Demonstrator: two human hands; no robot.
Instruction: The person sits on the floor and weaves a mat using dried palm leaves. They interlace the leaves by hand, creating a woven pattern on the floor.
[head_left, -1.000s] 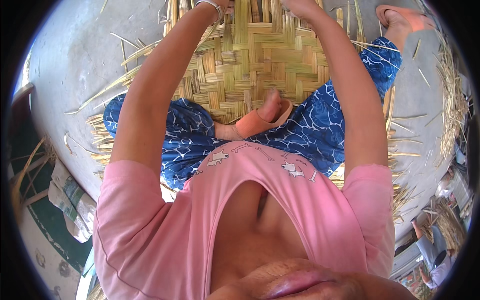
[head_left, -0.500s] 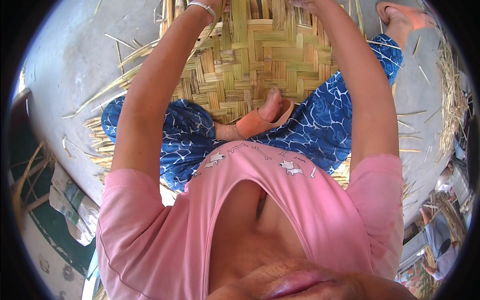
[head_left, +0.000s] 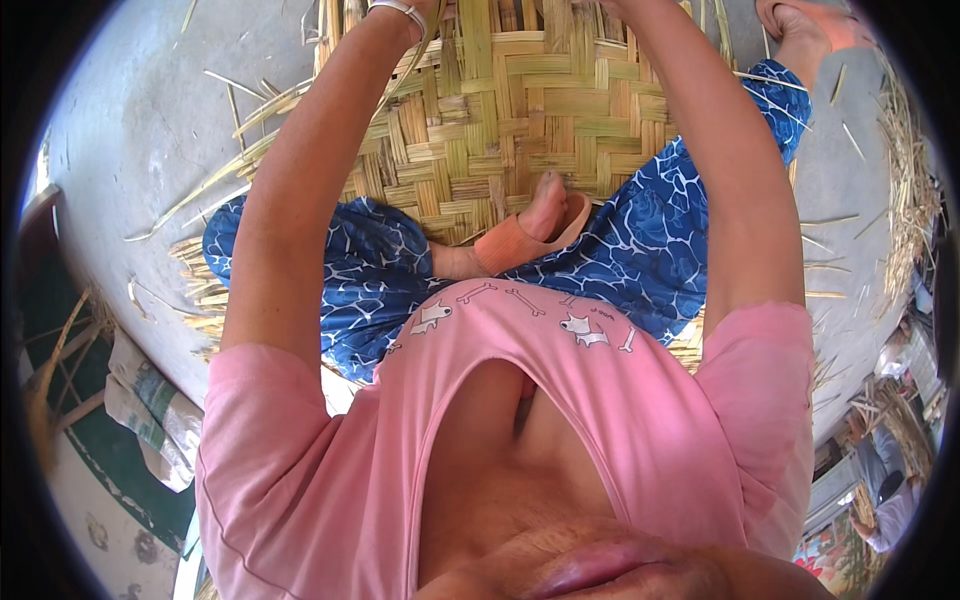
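A woven mat [head_left: 530, 130] of flat yellow-green plant strips, perhaps split bamboo or cane, spreads out in front of me. At its far part, my left hand [head_left: 432, 10] shows only partly at the picture's top edge, with a white bangle on the wrist. A long thin strip [head_left: 405, 75] curves down beside that wrist. My right hand [head_left: 618, 6] is over the mat further right, also cut off by the top edge. The fingers of both hands are out of sight, so their grip on the strips is hidden. My foot in an orange slipper [head_left: 510, 245] is at the mat's near edge.
Loose strips [head_left: 200, 205] stick out from the mat's left side over the grey floor [head_left: 130, 130]. A heap of straw-like scraps [head_left: 905, 210] lies along the right. Another person [head_left: 888, 510] is at the lower right. A crumpled cloth or sack [head_left: 150, 405] is at the left.
Both hands and forearms have shifted very slightly. The mat appears unchanged, and the other person at the lower right has moved a little.
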